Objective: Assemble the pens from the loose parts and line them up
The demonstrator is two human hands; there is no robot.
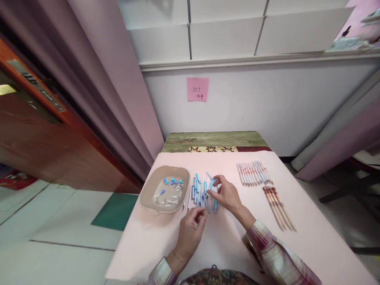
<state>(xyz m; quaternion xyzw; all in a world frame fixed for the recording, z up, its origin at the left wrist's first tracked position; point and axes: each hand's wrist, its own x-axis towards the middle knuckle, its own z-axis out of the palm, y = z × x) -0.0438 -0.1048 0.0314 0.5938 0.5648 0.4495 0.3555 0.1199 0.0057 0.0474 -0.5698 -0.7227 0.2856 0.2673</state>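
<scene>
My right hand point(228, 194) reaches over a cluster of pen parts, its thumb and forefinger closed around a blue pen barrel point(211, 183). Loosely bent, my left hand point(190, 229) is at the near edge of the cluster; a gap shows between thumb and fingers, and I see nothing in it. Several blue and light-blue pen barrels point(196, 190) lie close together between the hands and the basin. White pen refills point(189, 199) with dark tips lie among and beside them. My right fingers partly cover the right side of the cluster.
Left of the parts stands a beige basin point(144, 194) with small blue pieces point(173, 181) and white pieces point(170, 203) inside. At the right lie a row of pale patterned pens point(254, 173) and several brown-topped pens point(277, 208). A pink-covered table point(219, 245) meets the wall side.
</scene>
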